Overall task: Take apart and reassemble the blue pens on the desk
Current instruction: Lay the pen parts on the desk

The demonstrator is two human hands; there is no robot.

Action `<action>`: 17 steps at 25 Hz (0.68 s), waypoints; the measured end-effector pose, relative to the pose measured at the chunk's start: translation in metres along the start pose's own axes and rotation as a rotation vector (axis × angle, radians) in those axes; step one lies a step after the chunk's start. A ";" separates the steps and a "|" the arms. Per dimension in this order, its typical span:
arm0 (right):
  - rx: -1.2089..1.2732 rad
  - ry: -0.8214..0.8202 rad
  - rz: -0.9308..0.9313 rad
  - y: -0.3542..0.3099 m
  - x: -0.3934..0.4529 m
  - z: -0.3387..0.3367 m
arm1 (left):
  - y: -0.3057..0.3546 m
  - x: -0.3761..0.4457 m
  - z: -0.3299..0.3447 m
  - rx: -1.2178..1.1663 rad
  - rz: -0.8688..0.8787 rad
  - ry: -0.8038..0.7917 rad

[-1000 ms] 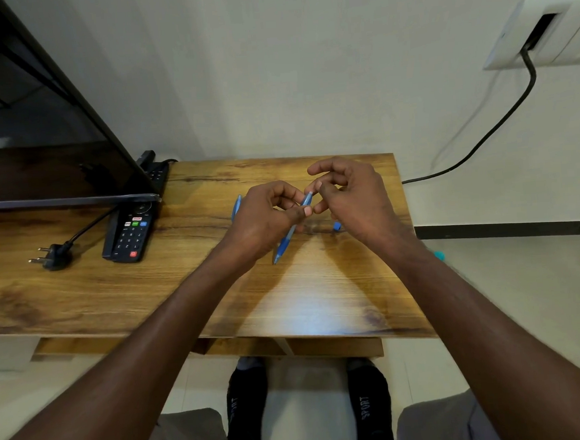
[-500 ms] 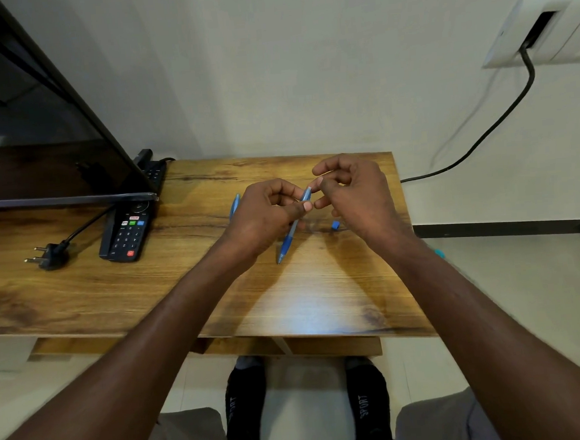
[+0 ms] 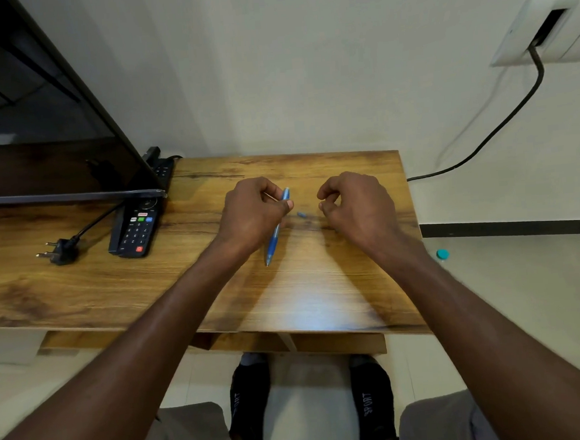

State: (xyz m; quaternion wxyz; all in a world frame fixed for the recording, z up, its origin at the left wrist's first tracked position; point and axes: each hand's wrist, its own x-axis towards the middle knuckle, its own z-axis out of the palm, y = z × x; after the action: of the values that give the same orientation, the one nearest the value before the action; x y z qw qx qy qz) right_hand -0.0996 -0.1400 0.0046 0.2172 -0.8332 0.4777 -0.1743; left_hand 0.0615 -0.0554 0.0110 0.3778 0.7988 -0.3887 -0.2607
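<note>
My left hand (image 3: 250, 215) is shut on a blue pen (image 3: 275, 236) over the middle of the wooden desk (image 3: 320, 286). The pen slants, its tip pointing down toward me and its top end sticking up past my fingers. A small blue pen piece (image 3: 301, 214) lies on the desk between my hands. To its right my right hand (image 3: 358, 206) hovers with fingers loosely curled, thumb and forefinger slightly apart, and nothing visible in them. Whatever lies under my hands is hidden.
A black remote (image 3: 136, 230) and a loose black plug (image 3: 59, 251) lie at the left, beside a TV screen (image 3: 35, 134). A black cable (image 3: 482, 144) runs from a wall socket box (image 3: 543, 27). A small teal cap (image 3: 442, 253) sits on the floor at right.
My hands have separated: the right hand let go of the pen's top and moved right. A small blue piece now lies on the desk between them. The left hand still holds the pen.
</note>
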 end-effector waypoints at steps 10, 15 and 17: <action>-0.143 -0.042 0.077 -0.004 0.006 0.002 | -0.002 -0.002 0.001 0.123 -0.005 -0.054; -0.171 -0.079 0.102 0.005 0.006 -0.012 | 0.000 -0.005 0.007 0.148 0.041 -0.118; -0.152 -0.082 0.065 0.002 0.004 -0.008 | 0.000 -0.005 0.008 0.160 0.032 -0.113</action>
State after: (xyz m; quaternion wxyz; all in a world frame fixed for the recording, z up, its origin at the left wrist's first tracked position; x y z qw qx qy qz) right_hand -0.1035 -0.1464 0.0108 0.1783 -0.8378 0.5071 -0.0959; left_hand 0.0530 -0.0549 0.0072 0.2944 0.8042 -0.4416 -0.2676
